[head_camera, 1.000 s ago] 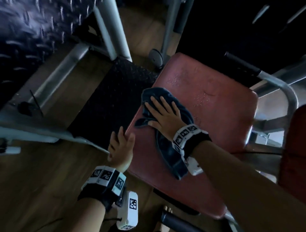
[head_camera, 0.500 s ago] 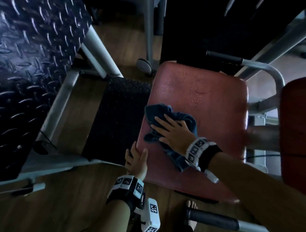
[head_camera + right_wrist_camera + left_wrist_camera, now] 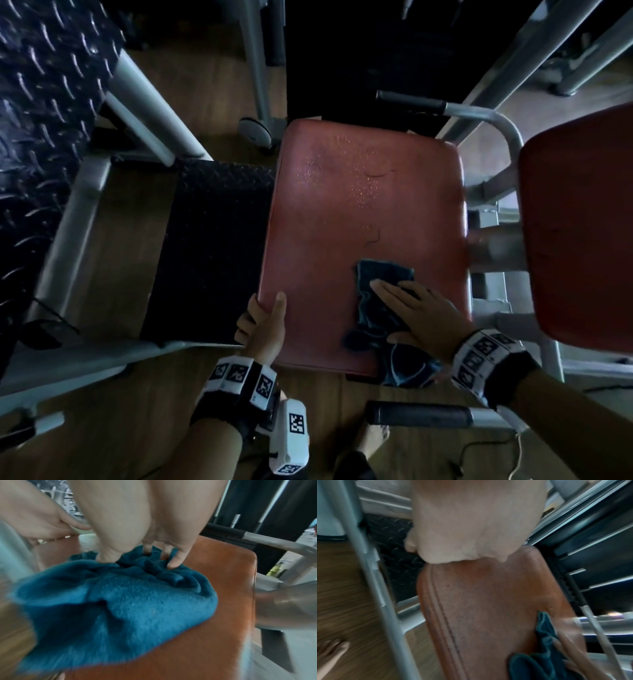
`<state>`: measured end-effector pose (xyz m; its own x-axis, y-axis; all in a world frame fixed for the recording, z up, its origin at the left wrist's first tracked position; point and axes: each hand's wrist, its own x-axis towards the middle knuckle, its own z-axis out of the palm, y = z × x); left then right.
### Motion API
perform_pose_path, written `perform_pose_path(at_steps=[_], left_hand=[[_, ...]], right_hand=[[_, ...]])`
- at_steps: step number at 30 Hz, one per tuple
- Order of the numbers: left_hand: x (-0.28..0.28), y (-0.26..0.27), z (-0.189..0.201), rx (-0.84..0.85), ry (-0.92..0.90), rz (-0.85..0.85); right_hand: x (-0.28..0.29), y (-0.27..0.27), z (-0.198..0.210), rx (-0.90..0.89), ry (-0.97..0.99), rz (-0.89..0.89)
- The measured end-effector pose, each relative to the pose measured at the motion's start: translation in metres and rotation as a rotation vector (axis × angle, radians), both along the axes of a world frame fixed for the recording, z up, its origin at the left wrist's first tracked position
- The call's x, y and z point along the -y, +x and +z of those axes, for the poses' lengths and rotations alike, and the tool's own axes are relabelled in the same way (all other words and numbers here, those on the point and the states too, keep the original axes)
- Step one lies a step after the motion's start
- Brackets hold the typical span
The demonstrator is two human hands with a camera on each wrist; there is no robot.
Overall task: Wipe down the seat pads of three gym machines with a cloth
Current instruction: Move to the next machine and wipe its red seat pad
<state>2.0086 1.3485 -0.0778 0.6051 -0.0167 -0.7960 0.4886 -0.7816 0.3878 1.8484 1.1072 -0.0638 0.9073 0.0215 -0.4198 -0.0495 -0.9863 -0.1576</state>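
The seat pad (image 3: 363, 212) is a rounded rectangle of worn red vinyl, its long axis running 12 to 6 o'clock in the head view, with a stitched seam along its left edge, fine droplets beading toward 12 o'clock and a thin dark scratch mid-surface. A teal cloth (image 3: 380, 308), plush and crumpled into folds, lies on the pad's corner at about 5 o'clock, its long axis tilted from 11 to 5 o'clock, one end spilling over the near edge. The right hand (image 3: 414, 315) lies flat on the cloth, fingers straight and pressing into the pile, pointing toward 10 o'clock; its grip is open-palmed, not closed around anything. The left hand (image 3: 263, 322) clasps the pad's corner at 7 o'clock, thumb on top and fingers curled under the rim. At 9 o'clock of the pad sits a black diamond-plate footplate (image 3: 209, 246), framed by grey painted steel tubes (image 3: 147, 102). At 3 o'clock a second red pad (image 3: 579, 219) stands beside a curved grey handle (image 3: 479, 113) with a black foam sleeve. The floor (image 3: 102, 438) is brown wood-grain planking; the room is dim.
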Motion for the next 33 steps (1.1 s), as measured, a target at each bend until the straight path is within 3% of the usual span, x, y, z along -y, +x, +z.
perform_pose_path(at_steps=[4,6,10,12,16,33], left_hand=[[0.029,0.027,0.006,0.142,-0.035,-0.027],[0.048,0.041,0.003,0.131,-0.069,-0.010],[0.070,0.049,-0.007,0.123,0.025,-0.030],[0.071,0.046,-0.012,0.156,0.057,-0.044],[0.072,0.045,-0.016,0.209,0.091,-0.057],[0.078,0.047,-0.025,0.202,0.183,-0.051]], right_hand=[[0.000,0.014,-0.009,0.015,-0.047,-0.018],[0.003,0.022,-0.013,0.032,-0.047,-0.023],[0.010,0.048,-0.013,0.136,0.125,-0.152],[0.010,0.059,-0.011,0.173,0.121,-0.191],[-0.001,0.054,-0.016,0.173,0.053,-0.187],[0.009,0.057,-0.031,0.065,0.091,-0.192]])
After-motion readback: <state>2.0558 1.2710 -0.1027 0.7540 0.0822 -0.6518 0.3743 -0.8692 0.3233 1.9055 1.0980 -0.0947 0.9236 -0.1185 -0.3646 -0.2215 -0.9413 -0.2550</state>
